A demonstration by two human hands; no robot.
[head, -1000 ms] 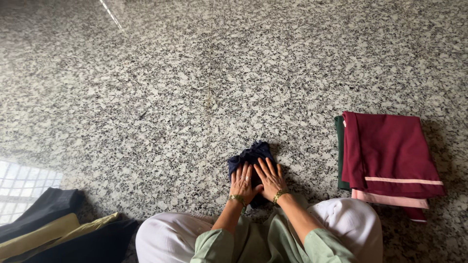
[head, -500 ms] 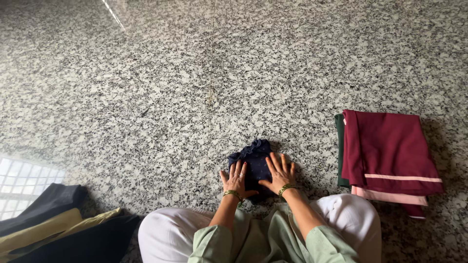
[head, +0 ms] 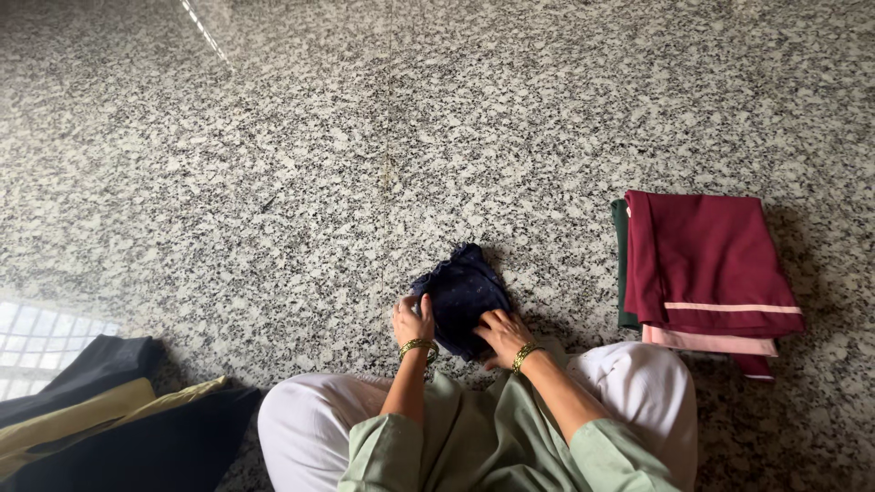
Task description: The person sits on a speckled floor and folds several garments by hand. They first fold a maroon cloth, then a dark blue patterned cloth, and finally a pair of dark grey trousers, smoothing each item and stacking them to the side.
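Head view: left hand [head: 412, 321] and right hand [head: 500, 332] grip navy cloth's [head: 460, 293] edges.

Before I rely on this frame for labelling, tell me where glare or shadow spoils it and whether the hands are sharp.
Head view: a window reflection glares on the polished granite floor at lower left, with a thin streak at the top; soft shadow lies right of the folded maroon cloth; the left hand and right hand on the small dark navy cloth look sharp, but its folds sink into darkness.
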